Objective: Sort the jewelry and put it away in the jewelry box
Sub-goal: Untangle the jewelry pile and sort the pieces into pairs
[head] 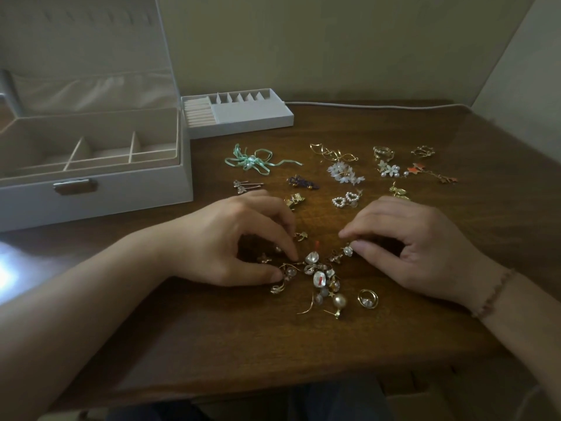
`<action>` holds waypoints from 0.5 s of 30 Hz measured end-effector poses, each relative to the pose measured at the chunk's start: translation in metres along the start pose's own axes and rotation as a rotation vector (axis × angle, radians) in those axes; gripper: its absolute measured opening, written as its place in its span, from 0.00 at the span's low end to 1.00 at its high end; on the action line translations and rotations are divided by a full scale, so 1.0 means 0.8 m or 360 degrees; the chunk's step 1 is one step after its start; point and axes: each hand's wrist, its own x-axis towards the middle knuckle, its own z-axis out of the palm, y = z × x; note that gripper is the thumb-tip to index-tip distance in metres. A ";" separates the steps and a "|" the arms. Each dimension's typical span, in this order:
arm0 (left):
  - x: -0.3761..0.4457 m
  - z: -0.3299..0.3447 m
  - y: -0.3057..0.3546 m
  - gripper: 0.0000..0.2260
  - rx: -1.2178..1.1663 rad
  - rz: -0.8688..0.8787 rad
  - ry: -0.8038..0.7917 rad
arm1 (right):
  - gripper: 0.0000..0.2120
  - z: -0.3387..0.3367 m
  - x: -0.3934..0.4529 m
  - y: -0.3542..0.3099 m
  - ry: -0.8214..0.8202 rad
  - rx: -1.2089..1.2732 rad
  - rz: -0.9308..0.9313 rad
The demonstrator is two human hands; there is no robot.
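A: What's the biggest thing on the wooden table (394, 344)?

B: The white jewelry box (91, 189), far left, lid up, its divided compartments showing. Its removable tray (243, 117) sits on the table just beside it, behind and to the right.

A: And the hands?

B: Both forearms reach in from the near edge, palms down. The left hand (230, 241) has its fingers curled, index tip and thumb tip brought close together at the left edge of the tangled jewelry pile (318, 278); they touch gold wire pieces there, but whether they actually pinch one I cannot tell.

A: The right?

B: The right hand (406, 241), a beaded bracelet (494, 296) on its wrist, pinches a small white flower earring (348, 250) between thumb and forefinger at the pile's upper right.

A: The rest of the jewelry?

B: Laid out in small groups beyond the hands: a mint ribbon bow (252, 161), white flower earrings (344, 173), pearl heart earrings (346, 199), gold rings (383, 152). A gold hoop earring (368, 298) lies alone, just right of the pile.
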 end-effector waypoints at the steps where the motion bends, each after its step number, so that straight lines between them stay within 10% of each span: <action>1: -0.001 -0.001 -0.001 0.12 0.0015 -0.0002 -0.0004 | 0.09 0.000 0.000 0.000 0.0008 -0.0002 0.0003; 15: 0.000 -0.004 0.000 0.23 0.0026 -0.0046 0.0042 | 0.07 -0.012 -0.003 0.002 0.0222 -0.0048 0.0209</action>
